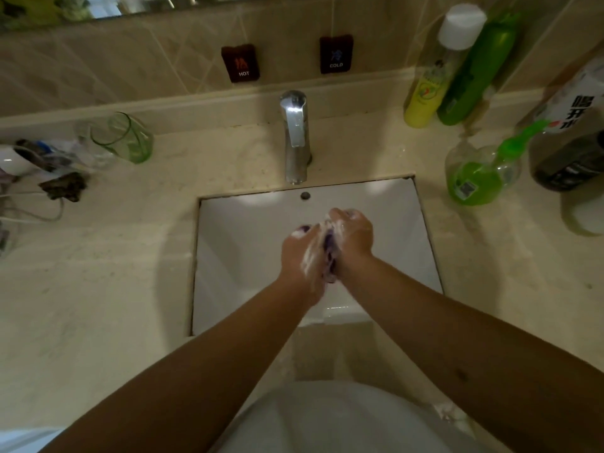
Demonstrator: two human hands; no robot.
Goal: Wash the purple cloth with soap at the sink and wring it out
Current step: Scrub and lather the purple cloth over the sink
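2 soapy hands, left hand, right hand, squeezing purple cloth lengthwise over sink

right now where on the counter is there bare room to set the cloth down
Bare counter lies left of the sink, below the green glass. A narrower strip runs right of the sink, below the soap dispenser. The back corners are crowded with bottles and cables.

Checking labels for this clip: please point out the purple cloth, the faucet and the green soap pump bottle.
purple cloth [328, 256]: head view, on the fold showing between the two hands.
faucet [295, 135]: head view, on its chrome body.
green soap pump bottle [477, 178]: head view, on its clear belly.
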